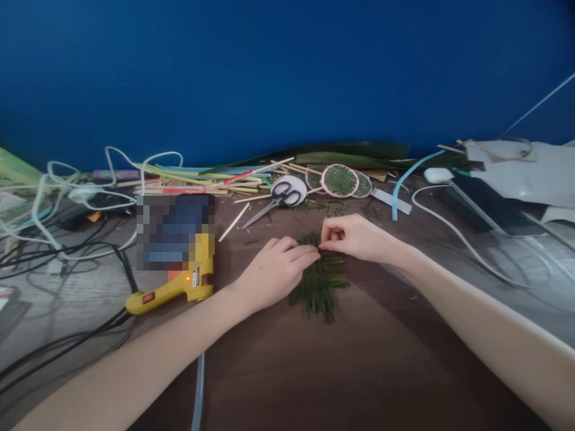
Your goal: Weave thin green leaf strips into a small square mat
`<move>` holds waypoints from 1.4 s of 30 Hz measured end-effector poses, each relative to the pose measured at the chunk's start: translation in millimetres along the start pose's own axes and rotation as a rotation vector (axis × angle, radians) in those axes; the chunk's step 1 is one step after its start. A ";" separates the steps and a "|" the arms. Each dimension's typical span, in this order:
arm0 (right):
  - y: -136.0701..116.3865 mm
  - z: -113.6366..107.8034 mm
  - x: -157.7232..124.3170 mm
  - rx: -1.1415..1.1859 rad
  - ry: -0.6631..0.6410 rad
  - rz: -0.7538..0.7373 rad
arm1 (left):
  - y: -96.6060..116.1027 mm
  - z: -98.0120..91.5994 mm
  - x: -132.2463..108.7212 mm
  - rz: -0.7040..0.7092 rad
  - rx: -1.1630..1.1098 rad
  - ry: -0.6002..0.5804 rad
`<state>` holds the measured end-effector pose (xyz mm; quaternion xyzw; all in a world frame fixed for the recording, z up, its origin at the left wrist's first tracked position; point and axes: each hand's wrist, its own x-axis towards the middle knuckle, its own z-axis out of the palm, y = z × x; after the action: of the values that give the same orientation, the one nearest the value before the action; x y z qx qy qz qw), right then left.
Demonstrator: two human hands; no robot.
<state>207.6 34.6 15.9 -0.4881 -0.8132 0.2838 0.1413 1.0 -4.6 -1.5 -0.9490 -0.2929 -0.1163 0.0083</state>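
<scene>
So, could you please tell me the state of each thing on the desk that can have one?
Left hand: resting flat on the green strips.
Right hand: fingertips pinched on one strip.
Green strips: laid side by side in a mat.
Glue gun: lying on its side, light on.
Scissors: closed, lying flat.
Round green pieces: lying flat near the wall.

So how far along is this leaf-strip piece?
Done: two green-covered discs lie by the scissors. In hand: left hand presses the green strip mat while right hand pinches a strip at its top. Left: the mat's edges remain ragged.
</scene>
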 end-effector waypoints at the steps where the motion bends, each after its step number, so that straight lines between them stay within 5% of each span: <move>1: 0.1 0.1 0.0 -0.001 0.001 -0.004 | 0.4 -0.3 0.0 -0.003 0.004 -0.005; 30: 4.7 0.4 0.9 0.254 0.033 -0.047 | -0.7 -1.1 -1.0 0.037 0.045 0.055; 42: -23.4 4.6 -4.6 0.410 0.004 -0.143 | -0.8 0.4 -0.6 -0.038 -0.047 -0.013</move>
<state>190.8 20.6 26.5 -0.3907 -0.7707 0.4317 0.2589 0.2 -4.2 -2.0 -0.9439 -0.3081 -0.1171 -0.0180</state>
